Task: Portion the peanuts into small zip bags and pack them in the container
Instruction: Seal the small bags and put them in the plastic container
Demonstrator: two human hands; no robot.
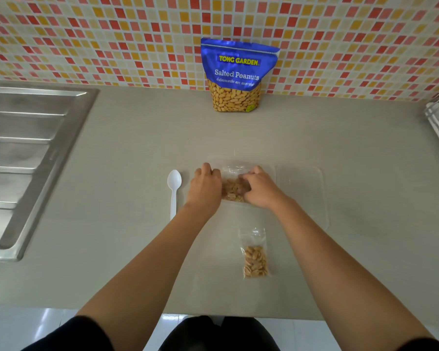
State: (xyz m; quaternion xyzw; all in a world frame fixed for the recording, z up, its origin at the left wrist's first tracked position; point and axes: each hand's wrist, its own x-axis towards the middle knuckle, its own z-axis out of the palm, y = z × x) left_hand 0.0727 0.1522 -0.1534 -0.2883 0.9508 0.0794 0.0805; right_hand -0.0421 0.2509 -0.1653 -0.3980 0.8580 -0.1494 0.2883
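Right hand (257,188) pinched a peanut-filled zip bag (232,183) inside the clear container (270,169), mid-bench (112,173). Left hand (204,184) curled at the container's left wall (grip unclear). Second filled bag (255,257) lay nearer; peanut pouch (236,77) stood against the wall.

Surface (127,153): matt grey-beige, smooth; laminate or stone, can't tell which. Sink (23,153): brushed stainless steel w/ ridged drainer, dull sheen. Wall tiles (112,34): small glazed mosaic, slight gloss, pale grout btwn. Peanut pouch (236,74): glossy blue printed plastic film, creased at top. Spoon (174,183): white plastic, smooth, semi-gloss. Container (238,158): thin clear plastic, barely visible vs surface; lid (302,193) same clear plastic. Held zip bag (235,173) & loose zip bag (254,236): thin transparent film, crinkly, shiny highlights. Peanuts (256,262): tan, skinless, matt-ish. Floor (48,317): white glossy tiles, reflective. Sleeve (81,335): black matt cloth.
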